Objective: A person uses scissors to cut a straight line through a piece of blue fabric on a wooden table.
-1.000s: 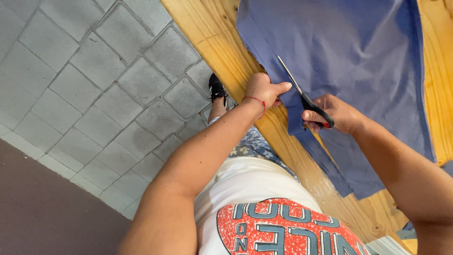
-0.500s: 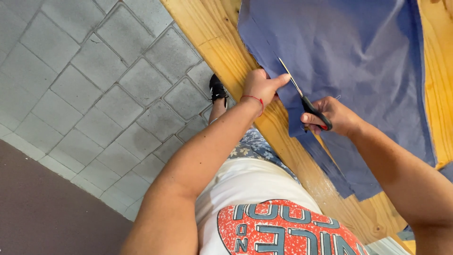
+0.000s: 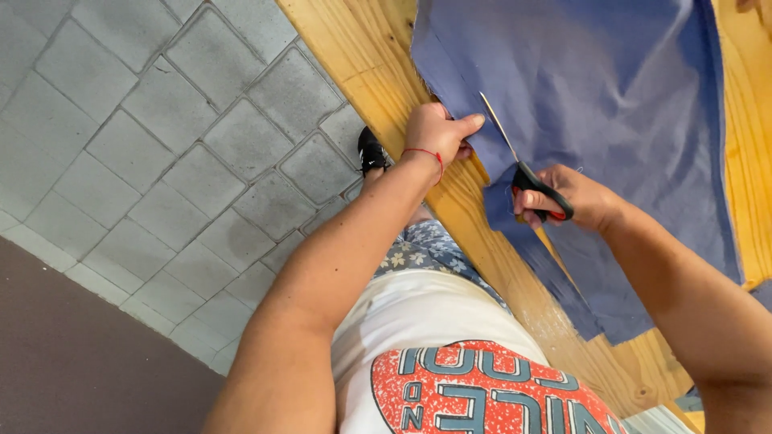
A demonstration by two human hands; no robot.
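My right hand (image 3: 583,201) is closed around the black-handled steel scissors (image 3: 527,173); my left hand (image 3: 438,133) pinches the edge of the blue woven cloth (image 3: 595,88) spread over the pale wooden plank table (image 3: 362,48). I judge the cloth light and limp, best held beside the cut. One pair of scissors, one cloth.

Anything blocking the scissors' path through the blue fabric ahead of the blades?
Nothing visible does. The scissors in the right hand point into flat blue fabric; the left hand grips the fabric's edge beside the blades, off the cutting line.
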